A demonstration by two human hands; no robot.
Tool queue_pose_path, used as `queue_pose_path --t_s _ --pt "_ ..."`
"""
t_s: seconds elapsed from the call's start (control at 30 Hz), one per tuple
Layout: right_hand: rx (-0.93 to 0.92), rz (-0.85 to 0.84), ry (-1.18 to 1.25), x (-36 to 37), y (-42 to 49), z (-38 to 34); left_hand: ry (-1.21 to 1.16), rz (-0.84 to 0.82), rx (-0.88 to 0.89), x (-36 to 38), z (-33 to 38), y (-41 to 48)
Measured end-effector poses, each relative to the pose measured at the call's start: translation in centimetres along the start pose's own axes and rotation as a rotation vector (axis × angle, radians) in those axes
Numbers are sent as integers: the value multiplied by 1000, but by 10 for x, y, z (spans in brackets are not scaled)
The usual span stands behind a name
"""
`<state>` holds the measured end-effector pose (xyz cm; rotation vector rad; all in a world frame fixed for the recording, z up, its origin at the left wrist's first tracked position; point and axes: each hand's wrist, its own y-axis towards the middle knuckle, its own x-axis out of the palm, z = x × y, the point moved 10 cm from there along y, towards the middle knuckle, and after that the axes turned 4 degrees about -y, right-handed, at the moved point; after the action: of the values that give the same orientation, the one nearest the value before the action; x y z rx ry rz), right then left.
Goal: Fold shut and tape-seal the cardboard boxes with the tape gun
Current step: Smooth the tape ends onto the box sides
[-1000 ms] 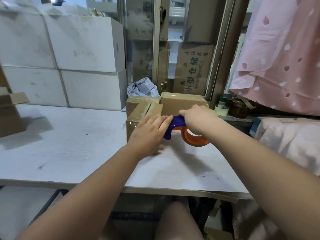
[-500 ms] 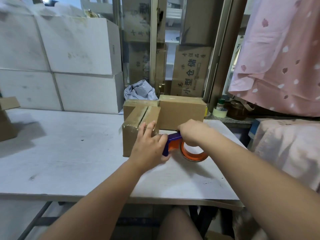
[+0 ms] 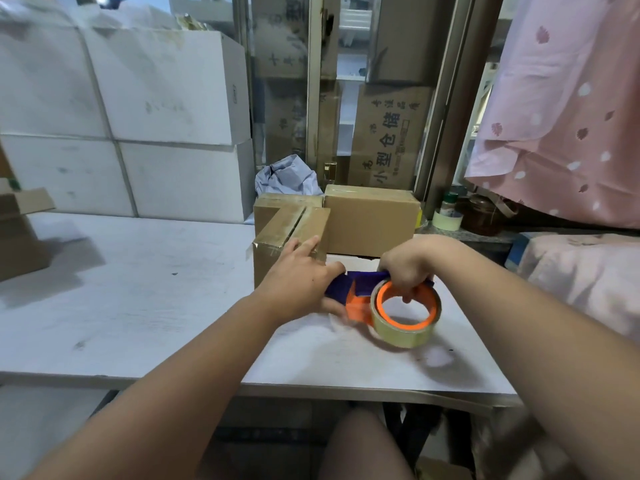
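Note:
A small brown cardboard box (image 3: 289, 225) stands on the white table (image 3: 138, 289) with clear tape along its closed top seam. My left hand (image 3: 298, 285) lies against its near face, fingers straight, thumb beside the blue nose of the tape gun. My right hand (image 3: 408, 266) grips the blue and orange tape gun (image 3: 360, 299) from above, just right of the box and low over the table. Its clear tape roll (image 3: 405, 315) with an orange core faces me. Two more closed boxes stand behind, one at the left (image 3: 273, 206) and one at the right (image 3: 370, 220).
White foam boxes (image 3: 166, 98) are stacked at the back left. An open cardboard box (image 3: 17, 233) sits at the far left edge. A spare tape roll (image 3: 447, 220) and a jar (image 3: 483, 214) rest on the ledge; pink cloth (image 3: 571, 116) hangs right.
The tape gun has come away from the box's near face, toward me and to the right. My left hand has stayed against the box.

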<state>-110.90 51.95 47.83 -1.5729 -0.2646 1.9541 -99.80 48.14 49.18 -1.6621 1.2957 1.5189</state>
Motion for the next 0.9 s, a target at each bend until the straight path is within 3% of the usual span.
queue_pose_path --t_s 0.1,0.27,0.47,0.77,0.9 --pt "-50 -55 243 12 0 2 -63 -32 11 -9 -2 1" --pt "-129 -158 577 36 11 4 -227 62 24 -31 -9 3" --pt "-237 -353 834 63 9 -1 -361 30 -19 -41 -19 8" --pt "51 -34 1006 61 27 37 -646 95 -130 -49 -31 8" --pt "140 69 881 56 31 43 -655 99 -185 -43 -38 11"
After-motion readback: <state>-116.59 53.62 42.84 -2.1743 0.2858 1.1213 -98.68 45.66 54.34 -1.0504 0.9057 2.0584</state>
